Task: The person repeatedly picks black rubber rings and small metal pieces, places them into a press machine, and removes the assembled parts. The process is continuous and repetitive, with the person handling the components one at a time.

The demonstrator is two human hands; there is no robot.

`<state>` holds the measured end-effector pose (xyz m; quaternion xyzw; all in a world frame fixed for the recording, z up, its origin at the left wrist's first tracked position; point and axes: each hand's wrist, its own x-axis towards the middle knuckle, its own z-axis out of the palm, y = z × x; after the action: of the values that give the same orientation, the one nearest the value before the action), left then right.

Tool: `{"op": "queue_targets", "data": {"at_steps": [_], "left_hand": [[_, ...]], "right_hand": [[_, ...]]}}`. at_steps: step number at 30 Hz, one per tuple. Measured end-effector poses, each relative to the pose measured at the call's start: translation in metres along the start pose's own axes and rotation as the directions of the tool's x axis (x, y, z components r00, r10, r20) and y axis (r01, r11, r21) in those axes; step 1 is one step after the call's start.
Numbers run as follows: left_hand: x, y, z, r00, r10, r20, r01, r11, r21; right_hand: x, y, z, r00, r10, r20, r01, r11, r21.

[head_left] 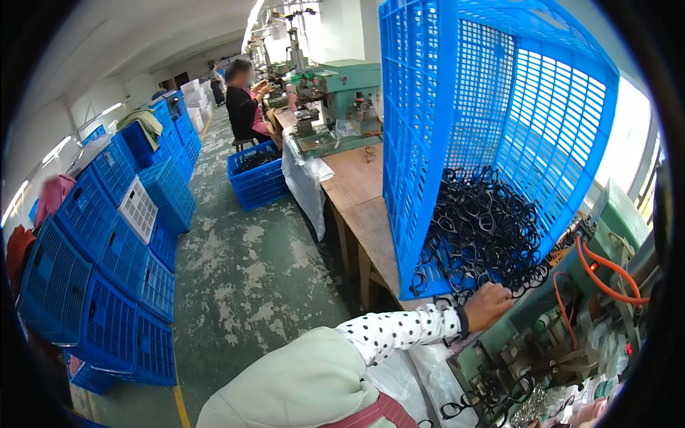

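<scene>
My left hand [489, 307], in a white sleeve with black dots [403, 331], reaches to the front edge of a heap of black eyeglass frames [485, 221]. Its fingers are curled in against the heap, and the fingertips are hidden, so what they hold cannot be made out. The heap lies inside a large blue plastic crate [421, 143], tipped on its side with its opening toward me. Below the hand, a few loose dark eyeglass frames [457, 408] lie by the machine. My right hand is out of the picture.
A green machine [606, 214] with an orange hose [606, 267] stands at right. The crate rests on a wooden bench [357, 175]. Stacked blue crates [107, 242] line the aisle's left side. A seated person [246, 103] works farther off, near a blue crate [257, 178] on the floor.
</scene>
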<state>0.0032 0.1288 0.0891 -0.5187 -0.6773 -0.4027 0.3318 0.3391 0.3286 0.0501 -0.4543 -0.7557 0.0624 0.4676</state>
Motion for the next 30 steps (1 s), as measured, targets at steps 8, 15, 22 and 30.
{"op": "queue_targets", "data": {"at_steps": [8, 15, 22, 30], "left_hand": [[-0.043, -0.067, 0.051, 0.940, -0.101, 0.326, -0.030, 0.927, 0.375], [-0.006, -0.061, -0.006, 0.968, -0.068, 0.243, -0.058, 0.876, 0.479], [-0.001, -0.015, -0.010, 0.876, -0.476, 0.079, 0.480, 0.841, -0.249], [-0.007, 0.059, -0.039, 0.884, -0.460, 0.087, 0.424, 0.709, -0.564]], "right_hand": [[-0.004, 0.024, 0.017, 0.996, -0.045, 0.074, 0.037, 0.994, 0.106], [0.002, 0.016, 0.045, 0.975, 0.037, 0.218, -0.100, 0.953, 0.287], [0.019, -0.081, 0.005, 0.928, 0.118, 0.353, -0.296, 0.808, 0.509], [0.025, -0.143, -0.032, 0.927, 0.087, 0.364, -0.316, 0.702, 0.638]]}}
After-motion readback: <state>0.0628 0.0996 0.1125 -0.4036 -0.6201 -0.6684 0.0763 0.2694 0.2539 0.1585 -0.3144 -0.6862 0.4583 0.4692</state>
